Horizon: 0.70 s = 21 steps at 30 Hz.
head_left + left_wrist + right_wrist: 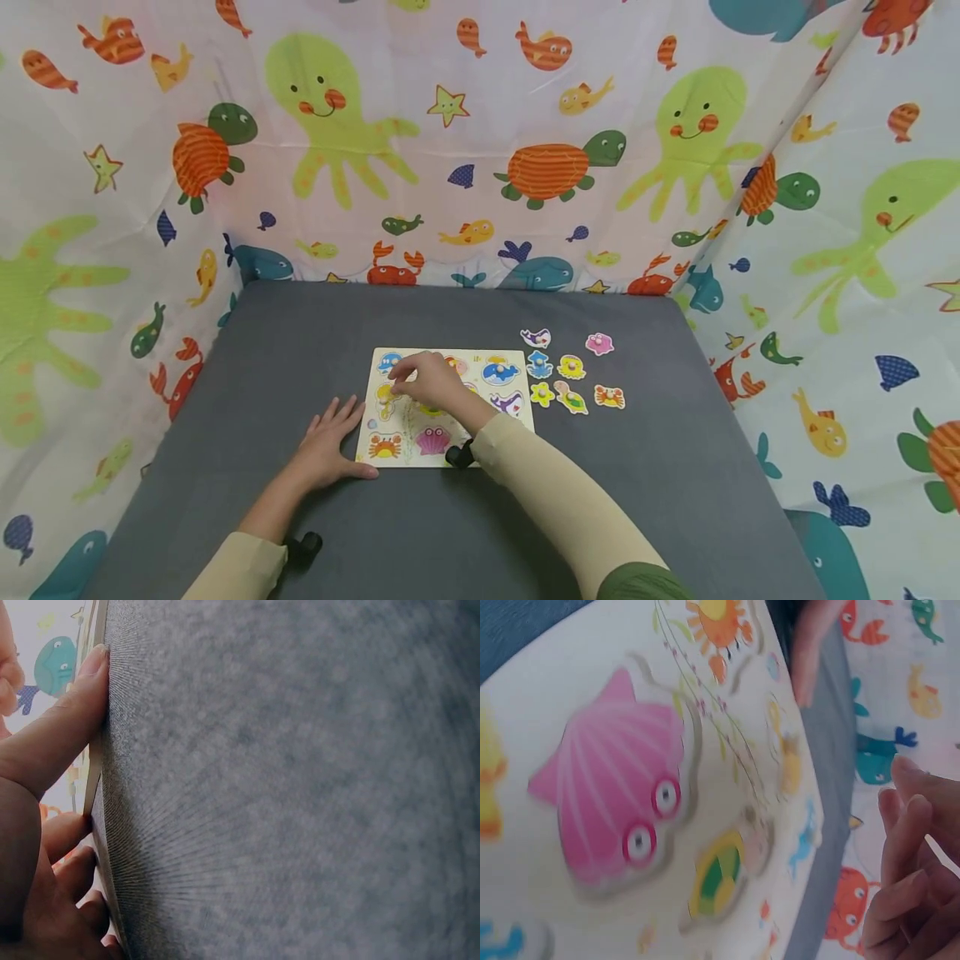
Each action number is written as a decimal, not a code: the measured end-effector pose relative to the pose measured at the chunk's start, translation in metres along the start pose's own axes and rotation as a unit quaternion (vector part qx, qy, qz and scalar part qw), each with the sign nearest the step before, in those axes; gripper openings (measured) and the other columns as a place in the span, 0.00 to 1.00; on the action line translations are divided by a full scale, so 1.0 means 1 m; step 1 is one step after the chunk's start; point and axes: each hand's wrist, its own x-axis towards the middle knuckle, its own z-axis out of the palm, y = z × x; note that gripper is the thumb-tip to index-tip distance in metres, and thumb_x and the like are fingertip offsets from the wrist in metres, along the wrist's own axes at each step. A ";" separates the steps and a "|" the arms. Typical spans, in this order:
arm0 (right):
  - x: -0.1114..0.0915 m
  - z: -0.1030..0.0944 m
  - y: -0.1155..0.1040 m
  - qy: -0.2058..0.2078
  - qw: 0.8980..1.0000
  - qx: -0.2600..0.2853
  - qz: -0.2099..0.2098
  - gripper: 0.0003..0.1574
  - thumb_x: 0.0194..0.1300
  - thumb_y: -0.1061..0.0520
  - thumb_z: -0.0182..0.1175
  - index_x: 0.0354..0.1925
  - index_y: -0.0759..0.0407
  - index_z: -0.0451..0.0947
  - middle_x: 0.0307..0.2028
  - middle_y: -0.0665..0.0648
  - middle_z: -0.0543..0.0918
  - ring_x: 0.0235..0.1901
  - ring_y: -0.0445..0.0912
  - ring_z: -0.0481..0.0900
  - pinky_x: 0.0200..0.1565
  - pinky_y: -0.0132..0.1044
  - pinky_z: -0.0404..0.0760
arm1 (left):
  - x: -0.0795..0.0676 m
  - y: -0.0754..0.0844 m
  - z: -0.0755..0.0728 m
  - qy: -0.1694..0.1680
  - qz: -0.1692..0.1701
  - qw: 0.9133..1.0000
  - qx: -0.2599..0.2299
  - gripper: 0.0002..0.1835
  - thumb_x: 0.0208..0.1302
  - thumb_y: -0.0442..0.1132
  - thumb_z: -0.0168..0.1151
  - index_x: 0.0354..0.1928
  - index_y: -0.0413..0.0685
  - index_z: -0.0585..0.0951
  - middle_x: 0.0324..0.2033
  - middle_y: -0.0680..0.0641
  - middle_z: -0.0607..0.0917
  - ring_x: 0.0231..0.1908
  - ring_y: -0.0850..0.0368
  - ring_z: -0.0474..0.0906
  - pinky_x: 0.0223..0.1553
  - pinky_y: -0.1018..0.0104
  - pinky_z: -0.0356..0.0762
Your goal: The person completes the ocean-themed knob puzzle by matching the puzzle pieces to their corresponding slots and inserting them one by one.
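A wooden puzzle board [414,457] with printed sea animals lies on the grey table. My right hand [431,382] hovers over its upper left part, fingers bent and fingertips close above the yellow seahorse picture [386,402]. In the right wrist view the fingers [904,855] are loosely curled, and nothing shows between them. Below that hand are the pink shell picture [432,441] and the crab picture [385,446]. My left hand [324,446] rests with fingers spread at the board's left edge; its thumb [71,712] lies along the lower left corner.
Right of the board lie several loose knobbed pieces: a purple whale [536,337], a pink shell [599,343], a blue octopus [539,364], a yellow star [542,394], a turtle [572,398] and a crab [609,397]. A sea-animal curtain [465,225] surrounds the table [630,500].
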 end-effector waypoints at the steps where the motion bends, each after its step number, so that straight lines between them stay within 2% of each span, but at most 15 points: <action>1: -0.002 -0.003 0.002 0.005 1.000 0.004 0.004 0.16 0.63 0.49 0.72 0.49 0.50 0.88 0.36 0.43 0.87 0.31 0.36 0.81 0.32 0.31 0.79 | 0.000 0.000 0.000 -0.001 -0.001 1.000 0.000 0.70 0.36 0.68 0.81 0.79 0.47 0.57 0.79 0.38 0.52 0.79 0.34 0.37 0.75 0.32 0.34; 6: -0.012 -0.016 0.010 0.015 0.999 0.048 0.011 0.15 0.63 0.50 0.72 0.48 0.50 0.88 0.36 0.45 0.87 0.27 0.46 0.86 0.28 0.31 0.81 | 0.000 -0.001 0.001 0.000 -0.001 1.000 -0.002 0.71 0.34 0.68 0.81 0.79 0.46 0.57 0.79 0.38 0.52 0.79 0.34 0.37 0.75 0.31 0.34; 10: -0.020 -0.025 0.015 0.019 0.997 0.076 0.007 0.15 0.63 0.52 0.72 0.48 0.54 0.88 0.37 0.47 0.87 0.31 0.54 0.88 0.28 0.32 0.82 | 0.000 -0.002 0.002 0.001 -0.001 1.000 -0.002 0.72 0.32 0.69 0.81 0.79 0.45 0.57 0.79 0.37 0.52 0.79 0.34 0.36 0.75 0.31 0.33; 13: -0.027 -0.031 0.020 0.029 0.996 0.080 0.008 0.16 0.63 0.53 0.71 0.48 0.56 0.88 0.37 0.47 0.87 0.29 0.51 0.87 0.29 0.32 0.82 | 0.001 -0.003 0.004 0.002 0.001 1.000 0.001 0.72 0.32 0.70 0.81 0.79 0.46 0.57 0.79 0.38 0.52 0.79 0.34 0.36 0.75 0.31 0.34; 17: -0.035 -0.040 0.029 0.051 0.995 0.080 0.009 0.12 0.64 0.52 0.71 0.46 0.52 0.88 0.36 0.47 0.87 0.27 0.43 0.84 0.29 0.34 0.83 | 0.001 -0.002 0.005 0.003 -0.003 1.000 0.003 0.72 0.31 0.69 0.81 0.79 0.46 0.58 0.79 0.38 0.52 0.79 0.34 0.37 0.75 0.32 0.34; 21: -0.042 -0.050 0.040 0.069 0.994 0.086 0.019 0.12 0.64 0.52 0.71 0.45 0.52 0.89 0.37 0.47 0.87 0.29 0.45 0.82 0.29 0.35 0.83 | 0.001 -0.002 0.004 0.007 -0.006 1.000 0.002 0.72 0.31 0.68 0.82 0.79 0.47 0.58 0.79 0.38 0.52 0.79 0.34 0.37 0.75 0.32 0.34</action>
